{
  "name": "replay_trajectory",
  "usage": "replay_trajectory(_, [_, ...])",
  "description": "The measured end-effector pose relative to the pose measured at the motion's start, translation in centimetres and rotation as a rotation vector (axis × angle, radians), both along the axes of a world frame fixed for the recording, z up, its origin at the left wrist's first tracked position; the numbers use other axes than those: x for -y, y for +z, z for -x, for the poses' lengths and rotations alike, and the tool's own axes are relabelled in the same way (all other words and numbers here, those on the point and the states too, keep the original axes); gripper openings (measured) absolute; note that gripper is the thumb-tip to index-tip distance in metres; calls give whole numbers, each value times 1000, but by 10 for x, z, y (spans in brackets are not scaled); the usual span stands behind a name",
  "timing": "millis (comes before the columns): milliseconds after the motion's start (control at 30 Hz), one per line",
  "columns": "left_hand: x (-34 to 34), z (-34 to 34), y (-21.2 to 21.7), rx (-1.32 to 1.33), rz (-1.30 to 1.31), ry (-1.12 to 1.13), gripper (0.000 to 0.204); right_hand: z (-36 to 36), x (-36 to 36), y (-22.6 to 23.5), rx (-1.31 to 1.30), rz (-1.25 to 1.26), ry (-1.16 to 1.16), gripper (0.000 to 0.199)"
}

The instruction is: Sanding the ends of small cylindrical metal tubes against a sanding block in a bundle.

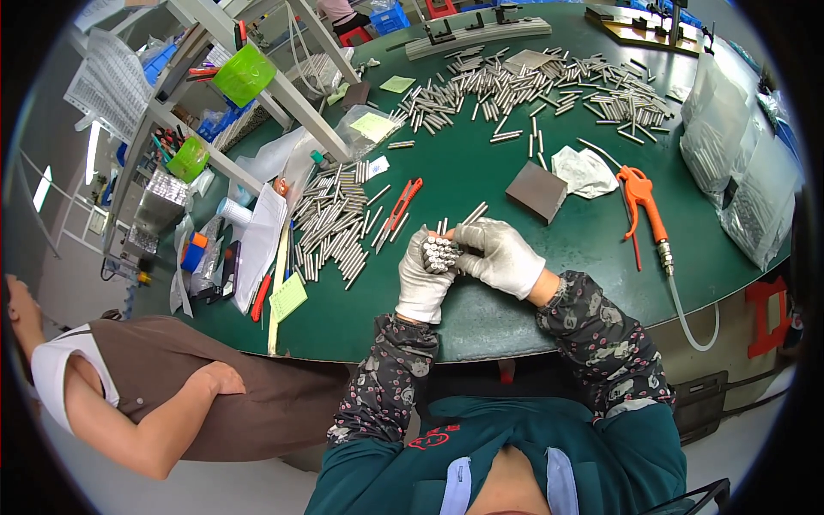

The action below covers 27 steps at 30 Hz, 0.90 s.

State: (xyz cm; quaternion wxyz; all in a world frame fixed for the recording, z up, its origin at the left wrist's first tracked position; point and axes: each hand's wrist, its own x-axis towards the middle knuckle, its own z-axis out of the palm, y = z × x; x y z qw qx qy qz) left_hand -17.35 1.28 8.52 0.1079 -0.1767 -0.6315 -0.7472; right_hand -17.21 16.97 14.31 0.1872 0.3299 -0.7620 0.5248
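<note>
In front of me, above the near part of the green table, my left hand [421, 281] is wrapped around a bundle of short metal rods [439, 255], their round ends facing me. My right hand [505, 257] presses its fingers and thumb against the bundle's right side. Both hands wear white gloves. A rod or two [475, 213] stick out just past the right fingers; whether they are gripped or lying on the table I cannot tell. A red utility knife [405, 204] lies left of the hands, beside a pile of loose rods [330, 225].
A larger rod heap [524, 81] spreads across the far table. Right of my hands are a brown block [536, 191], a crumpled white cloth [584, 171] and an orange air gun [639, 202] with a hose. Plastic bags [730, 154] stand far right. Another person's arm [163, 421] is at left.
</note>
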Motion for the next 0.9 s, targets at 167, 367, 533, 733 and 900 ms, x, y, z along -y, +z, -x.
replay_trajectory(167, [0,-2,3,-19,33,-7,25,-3,-2,5,50,-33,0,24])
replay_trajectory(367, [1,-2,5,64,46,-33,49,-3,-1,7,159,-36,-11,25])
replay_trajectory(533, [-2,-1,9,21,196,34,49,2,-1,-4,109,-53,-47,26])
replay_trajectory(733, [-2,-2,15,85,165,-5,49,3,1,-7,162,-25,-44,30])
replay_trajectory(900, [-1,-2,12,136,145,-12,50,2,2,-9,157,8,-52,29])
